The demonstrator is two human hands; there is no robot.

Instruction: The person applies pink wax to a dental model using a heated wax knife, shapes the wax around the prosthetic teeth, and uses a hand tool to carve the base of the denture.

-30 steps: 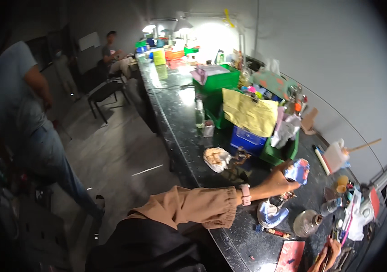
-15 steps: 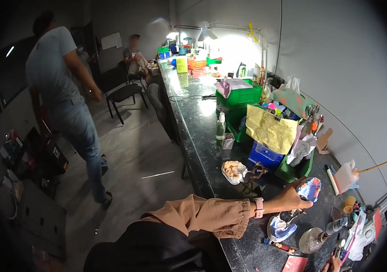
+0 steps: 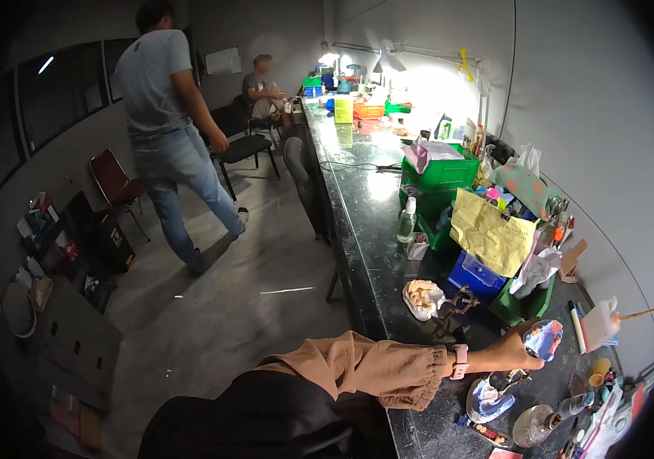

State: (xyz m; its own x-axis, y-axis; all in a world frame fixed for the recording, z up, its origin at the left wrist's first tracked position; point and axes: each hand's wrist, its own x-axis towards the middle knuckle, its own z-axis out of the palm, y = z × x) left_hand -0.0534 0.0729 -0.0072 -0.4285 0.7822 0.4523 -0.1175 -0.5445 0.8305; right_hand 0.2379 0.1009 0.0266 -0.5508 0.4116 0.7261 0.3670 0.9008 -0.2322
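Observation:
My left hand (image 3: 522, 350) reaches over the dark bench, its fingers closed round a dental model (image 3: 545, 340) with blue and pink-red surfaces. Just nearer than that hand, a second dental model (image 3: 487, 399), white with blue, lies on the bench beside metal articulator parts (image 3: 512, 378). Farther along, a white and tan dental model (image 3: 424, 298) sits next to a brass-coloured articulator (image 3: 461, 303). A row of teeth on a strip (image 3: 489, 434) lies by the near model. My right hand does not show.
A round glass bottle (image 3: 532, 427) and a small yellow cup (image 3: 600, 372) stand to the right. Green bins (image 3: 522, 304), a blue bin (image 3: 477, 278) and a spray bottle (image 3: 407, 222) line the bench. One person (image 3: 166, 130) walks on the left; another (image 3: 263, 92) sits far back.
The view has turned leftward, so the bench appears farther right. The person on the left has stepped along. My left hand still grips the dental model; my right hand has left the view.

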